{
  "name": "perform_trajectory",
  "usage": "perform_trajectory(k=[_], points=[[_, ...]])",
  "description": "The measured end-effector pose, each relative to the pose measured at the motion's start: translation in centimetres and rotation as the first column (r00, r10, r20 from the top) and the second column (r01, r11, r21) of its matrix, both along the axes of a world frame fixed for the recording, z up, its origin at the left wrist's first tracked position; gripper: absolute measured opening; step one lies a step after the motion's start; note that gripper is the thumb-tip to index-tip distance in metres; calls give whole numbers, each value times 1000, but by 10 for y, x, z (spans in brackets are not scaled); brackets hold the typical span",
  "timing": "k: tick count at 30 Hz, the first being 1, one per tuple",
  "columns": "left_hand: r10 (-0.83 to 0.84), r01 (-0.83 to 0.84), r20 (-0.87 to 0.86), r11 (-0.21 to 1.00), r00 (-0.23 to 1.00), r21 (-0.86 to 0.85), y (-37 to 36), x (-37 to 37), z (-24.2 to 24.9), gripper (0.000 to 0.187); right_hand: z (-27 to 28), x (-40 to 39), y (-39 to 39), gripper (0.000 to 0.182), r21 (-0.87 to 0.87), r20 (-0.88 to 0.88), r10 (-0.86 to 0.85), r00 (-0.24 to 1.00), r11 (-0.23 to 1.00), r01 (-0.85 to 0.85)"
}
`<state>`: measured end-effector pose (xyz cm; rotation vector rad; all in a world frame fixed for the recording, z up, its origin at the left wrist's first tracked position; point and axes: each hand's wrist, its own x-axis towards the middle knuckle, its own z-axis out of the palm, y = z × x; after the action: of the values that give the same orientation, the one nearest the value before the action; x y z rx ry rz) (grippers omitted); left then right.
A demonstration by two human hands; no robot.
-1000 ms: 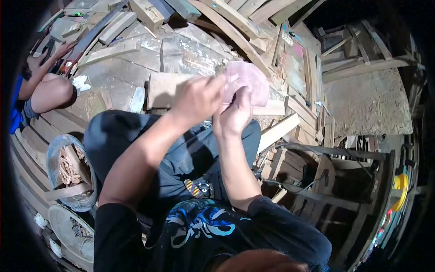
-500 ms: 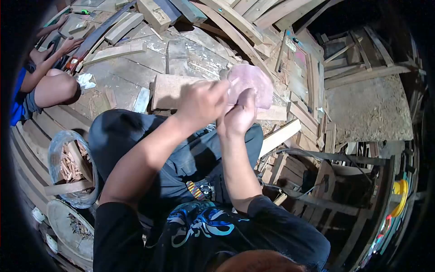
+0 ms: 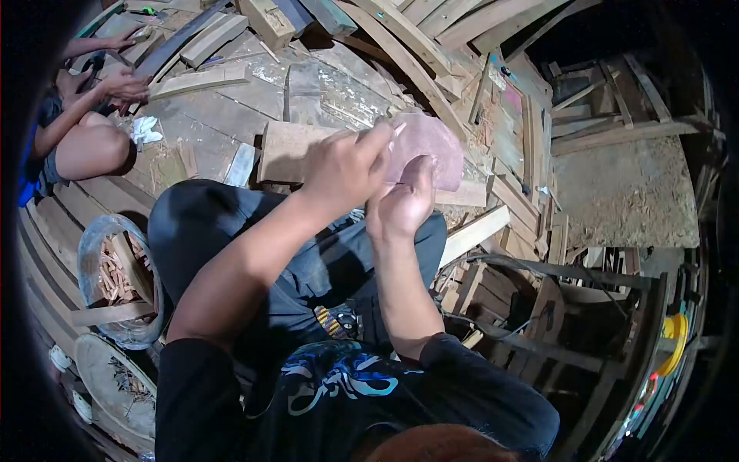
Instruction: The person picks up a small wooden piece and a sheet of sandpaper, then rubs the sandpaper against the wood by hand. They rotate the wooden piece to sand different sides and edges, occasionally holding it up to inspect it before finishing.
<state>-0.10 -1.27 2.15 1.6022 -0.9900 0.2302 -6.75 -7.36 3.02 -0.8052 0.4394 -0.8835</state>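
In my right hand, palm up with the thumb on top, is a pinkish sheet that looks like sandpaper. My left hand is closed at the sheet's left edge, its back toward me. Its thumb and finger pinch a small pale piece, perhaps wood, against or just above the sheet; contact is hard to make out. Beneath both hands, a thick wooden board lies across in front of my knees.
A bucket of small wooden pieces stands at my left, with a basin below it. Wooden beams lie ahead. Another person's hands are at the upper left. A slatted frame is to the right.
My left hand shifts slightly with the small pale piece along the sheet's left edge, while the right keeps its hold. The other person's hands have moved a little.
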Motion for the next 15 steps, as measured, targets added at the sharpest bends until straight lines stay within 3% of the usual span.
perform_trajectory(k=[1, 2, 3, 5, 8, 9, 11, 13, 15], points=[[-30, 31, -23, 999, 999, 12, 0, -2, -2, 8, -1, 0, -5, 46, -11, -31, -24, 999, 1000, 24], [-31, 27, 85, 999, 996, 43, 0, -3, -5, 7, 1, -3, -9, 46, 9, -66, 2, 998, 1000, -1], [16, -20, 120, 999, 993, 39, -3, -5, -7, 6, 2, -5, -7, 46, -53, -56, 20, 998, 998, -23], [73, -76, 139, 997, 988, 20, -5, 4, -8, 14, 4, -5, -1, 45, 22, 30, 37, 999, 999, -38], [108, -116, -87, 990, 990, -85, -5, 19, 2, 14, -2, -4, 4, 43, -24, 131, 5, 991, 1000, -1], [71, -100, -171, 981, 983, -167, -2, 21, 7, 16, -3, -7, 3, 42, -46, 143, 16, 990, 999, -9], [-17, -37, -323, 987, 946, -159, 9, 16, 18, 22, 2, -7, -3, 42, -68, 172, 28, 985, 998, -17], [-2, -22, -185, 991, 983, -131, 10, 11, 19, 24, 3, -5, -11, 42, -64, 174, -9, 985, 998, 21], [-45, 29, -65, 975, 997, -219, 4, 8, 18, 20, 4, -6, -13, 42, -56, 205, -1, 979, 998, 13]])
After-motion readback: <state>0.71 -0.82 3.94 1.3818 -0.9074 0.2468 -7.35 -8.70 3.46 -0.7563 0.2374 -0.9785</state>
